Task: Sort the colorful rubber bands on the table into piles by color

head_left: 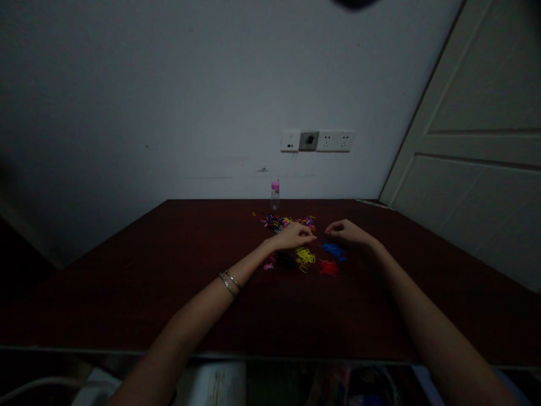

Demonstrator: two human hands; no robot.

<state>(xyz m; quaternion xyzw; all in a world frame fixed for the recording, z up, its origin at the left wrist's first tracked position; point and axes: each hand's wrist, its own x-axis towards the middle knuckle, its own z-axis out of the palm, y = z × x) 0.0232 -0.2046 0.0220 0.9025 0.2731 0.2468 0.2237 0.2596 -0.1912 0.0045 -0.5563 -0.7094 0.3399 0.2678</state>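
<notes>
My left hand (293, 235), with bracelets on its wrist, hovers at the near edge of a mixed heap of small coloured rubber bands (276, 224). Its thumb and fingertips are pinched together; whatever lies between them is too small to make out. Just to the right, my right hand (344, 231) is also closed in a pinch, above a pile of blue rubber bands (333, 250). Yellow rubber bands (305, 256) lie below my left hand, with red rubber bands (328, 267) to their right. Pink rubber bands (269, 262) and a dark pile (286, 260) sit partly behind my left forearm.
A clear bottle with a pink cap (275, 196) stands behind the heap, near the wall. The dark red table (169, 270) meets a wall with sockets (335, 141). A pale door (477, 146) stands at the right. Various items show below the table's front edge.
</notes>
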